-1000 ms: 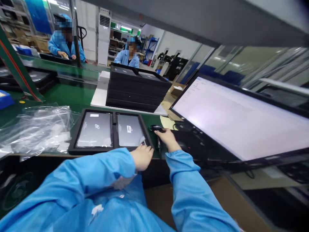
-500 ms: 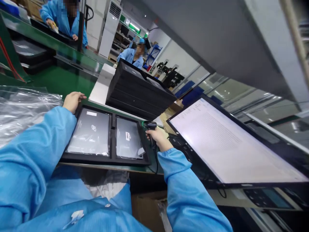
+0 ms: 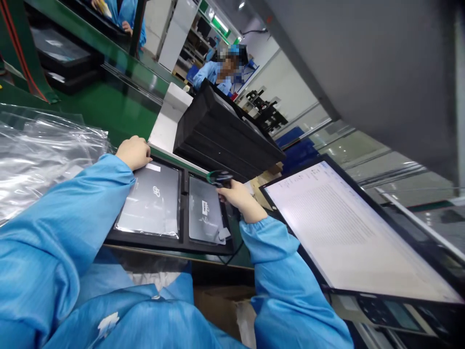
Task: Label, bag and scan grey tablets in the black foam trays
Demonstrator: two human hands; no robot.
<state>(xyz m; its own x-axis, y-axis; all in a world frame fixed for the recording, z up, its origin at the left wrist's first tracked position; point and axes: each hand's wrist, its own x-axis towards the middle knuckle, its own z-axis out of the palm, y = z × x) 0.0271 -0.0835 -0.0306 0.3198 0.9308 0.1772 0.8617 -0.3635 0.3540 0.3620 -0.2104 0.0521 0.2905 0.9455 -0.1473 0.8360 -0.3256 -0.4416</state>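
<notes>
My right hand (image 3: 238, 196) is wrapped round a black handheld barcode scanner (image 3: 220, 178), held over the upper right corner of a black foam tray (image 3: 184, 203). Two flat grey tablets in clear film lie side by side in the tray. The larger left tablet (image 3: 150, 206) has a white label at its top edge; the smaller right tablet (image 3: 203, 220) has a white label in the middle and a pale tab at its lower right corner. My left hand (image 3: 133, 152) rests with curled fingers at the tray's upper left corner; what its fingertips grip is hidden.
Clear plastic bags (image 3: 47, 155) lie at the left. Behind the tray rises a stack of black foam trays (image 3: 225, 131) on a white board (image 3: 165, 116). A lit monitor (image 3: 352, 237) stands at the right. Two co-workers in blue are across the green bench (image 3: 119, 114).
My left hand has curled its fingers inward at the tray's corner. The scanner has tipped and shifted left over the right tablet's top corner. The whole view has swung a little.
</notes>
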